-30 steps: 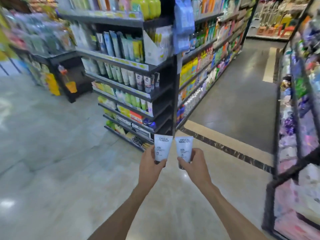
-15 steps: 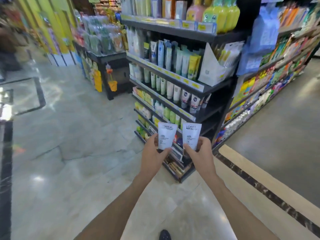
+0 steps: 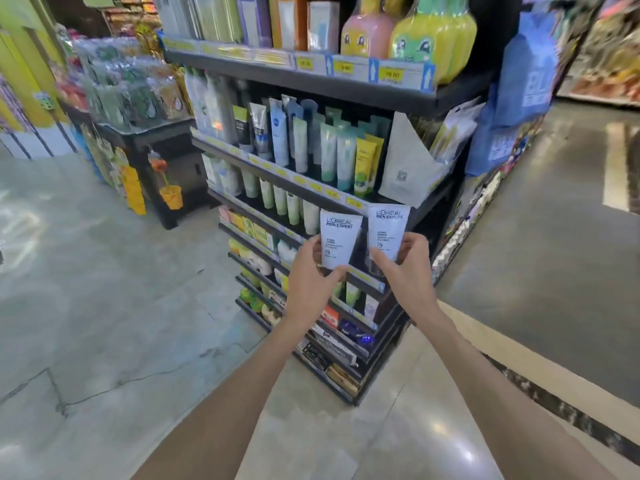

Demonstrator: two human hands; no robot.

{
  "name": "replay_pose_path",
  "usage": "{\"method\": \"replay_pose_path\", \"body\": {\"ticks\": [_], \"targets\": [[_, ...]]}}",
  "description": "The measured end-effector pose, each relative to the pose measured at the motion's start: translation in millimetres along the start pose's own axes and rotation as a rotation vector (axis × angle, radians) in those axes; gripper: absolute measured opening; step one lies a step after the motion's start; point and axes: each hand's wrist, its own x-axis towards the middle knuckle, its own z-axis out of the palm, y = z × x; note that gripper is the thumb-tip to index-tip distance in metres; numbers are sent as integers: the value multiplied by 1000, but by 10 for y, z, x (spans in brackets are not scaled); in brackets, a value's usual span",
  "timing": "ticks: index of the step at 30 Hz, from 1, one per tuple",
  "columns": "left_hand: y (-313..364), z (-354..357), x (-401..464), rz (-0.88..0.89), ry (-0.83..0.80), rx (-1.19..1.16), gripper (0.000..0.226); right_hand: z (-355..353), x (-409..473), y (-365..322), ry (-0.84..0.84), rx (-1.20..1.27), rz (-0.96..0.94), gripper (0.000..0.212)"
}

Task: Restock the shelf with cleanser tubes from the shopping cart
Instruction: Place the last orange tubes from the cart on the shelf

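My left hand [image 3: 310, 285] grips a white cleanser tube [image 3: 337, 239] by its lower end, held upright. My right hand [image 3: 407, 271] grips a second white cleanser tube [image 3: 387, 232] the same way, just to the right. Both tubes are raised in front of the black shelf unit [image 3: 311, 83], level with its third shelf. That third shelf [image 3: 242, 207] holds a row of white and green tubes. The shelf above it carries taller blue, white and yellow tubes [image 3: 341, 157]. No shopping cart is in view.
A grey pouch display box [image 3: 408, 168] stands at the right end of the tube shelf. A low black stand [image 3: 162, 143] with hanging goods and an orange cup is to the left. An aisle [image 3: 554, 237] runs along the unit's right side.
I have come closer to the shelf unit and it now fills the middle of the view. Both hands have risen with their tubes to the level of the tube shelves.
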Motion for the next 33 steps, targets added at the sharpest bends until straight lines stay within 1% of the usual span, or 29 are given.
{"method": "replay_pose_path", "body": {"ticks": [5,8,11,13,15,19,21,24,25,27,30,33], "targets": [[-36,182,772,89,-112,-71,62,154,533,-50,156,-45,10,49],[-80,234,1175,140,-164,-122,63,266,790,-142,241,-53,19,43],[-146,226,1498,167,-250,-164,63,384,993,-277,335,-59,59,41],[-185,186,1672,194,-289,-193,62,454,1121,-373,405,-70,69,33],[-238,160,1836,234,-323,-202,62,525,1260,-483,436,-101,54,28],[-383,95,2057,243,-364,-219,62,672,1521,-484,465,-159,61,17],[-458,67,2123,251,-387,-227,64,738,1654,-376,452,-223,128,27],[-527,46,2196,262,-396,-246,65,789,1839,-50,418,-314,238,53],[-537,43,2212,262,-396,-247,66,805,1865,15,414,-341,270,57],[-564,36,2242,252,-395,-251,68,848,1906,88,421,-390,306,59],[-581,23,2287,245,-394,-268,67,941,1861,-119,468,-409,366,57],[-578,15,2310,232,-387,-275,65,985,1886,-157,476,-417,389,58]]}}
